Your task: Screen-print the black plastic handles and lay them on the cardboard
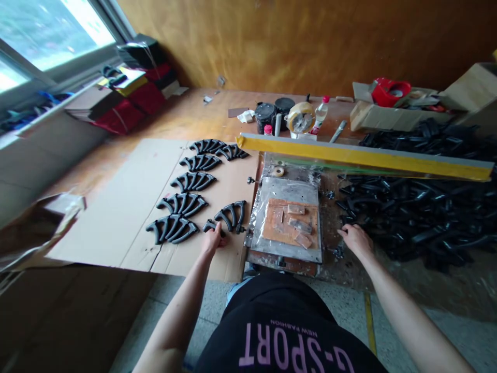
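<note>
My left hand is closed around a black curved part, shaped like a handle, low over the cardboard sheet. Just beyond it lies a small fan of similar black parts. Several more fans of these parts line the cardboard to the left. My right hand is at the near-left edge of a large heap of loose black parts. Its fingers are drawn together; whatever may be between the fingertips is too small to make out. Between my hands sits a flat metal plate with a brown board.
A long yellow-edged bar spans above the plate and heap. Behind stand black tubs, a tape roll and a bottle. An open carton holds a red tape dispenser. Stacked boxes line the window side.
</note>
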`<control>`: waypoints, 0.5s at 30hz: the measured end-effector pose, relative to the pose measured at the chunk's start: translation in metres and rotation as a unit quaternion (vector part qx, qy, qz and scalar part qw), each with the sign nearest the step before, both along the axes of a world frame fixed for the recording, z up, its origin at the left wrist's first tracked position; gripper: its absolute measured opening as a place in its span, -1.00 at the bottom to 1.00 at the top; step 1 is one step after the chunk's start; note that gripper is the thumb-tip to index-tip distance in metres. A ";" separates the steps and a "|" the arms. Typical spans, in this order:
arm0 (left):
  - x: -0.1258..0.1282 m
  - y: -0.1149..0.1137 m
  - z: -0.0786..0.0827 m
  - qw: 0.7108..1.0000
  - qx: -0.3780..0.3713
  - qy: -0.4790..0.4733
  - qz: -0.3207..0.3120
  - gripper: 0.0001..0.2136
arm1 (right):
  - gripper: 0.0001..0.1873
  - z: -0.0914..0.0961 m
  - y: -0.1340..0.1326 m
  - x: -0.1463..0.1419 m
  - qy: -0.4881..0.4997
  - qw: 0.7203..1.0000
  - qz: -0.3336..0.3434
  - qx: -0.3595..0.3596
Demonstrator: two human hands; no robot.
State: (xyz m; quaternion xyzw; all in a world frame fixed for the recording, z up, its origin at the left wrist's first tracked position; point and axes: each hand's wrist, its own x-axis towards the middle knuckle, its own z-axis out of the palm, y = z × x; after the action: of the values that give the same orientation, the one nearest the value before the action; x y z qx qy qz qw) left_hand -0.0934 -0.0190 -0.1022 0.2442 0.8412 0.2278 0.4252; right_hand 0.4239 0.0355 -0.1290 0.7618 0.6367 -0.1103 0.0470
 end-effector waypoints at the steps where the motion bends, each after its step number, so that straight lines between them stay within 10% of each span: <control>1: -0.001 0.001 -0.005 1.000 -0.012 0.005 -0.014 -0.50 | -0.78 -0.002 -0.002 0.001 0.005 1.000 -0.012 0.019; 5: -0.002 0.014 0.000 0.994 -0.065 0.034 -0.080 -0.48 | -0.72 0.021 -0.001 -0.027 0.104 0.978 -0.082 0.160; 9: -0.001 0.039 0.036 0.986 -0.074 0.048 -0.139 -0.52 | -0.73 0.055 0.009 -0.082 0.320 0.919 0.084 0.214; 12: 0.025 0.069 0.085 0.982 0.072 0.006 -0.173 -0.49 | -0.77 0.060 0.013 -0.126 0.360 0.874 0.238 0.224; 15: 0.072 0.097 0.144 0.915 0.343 -0.117 -0.177 -0.42 | -0.72 0.049 0.013 -0.155 0.305 0.871 0.307 0.234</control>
State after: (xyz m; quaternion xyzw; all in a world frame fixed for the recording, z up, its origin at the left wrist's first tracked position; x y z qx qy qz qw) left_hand -0.0215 0.0782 0.0415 0.4917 0.5985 0.4502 0.4443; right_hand 0.2692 0.0482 -0.0805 0.4454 0.8283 -0.1650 -0.2972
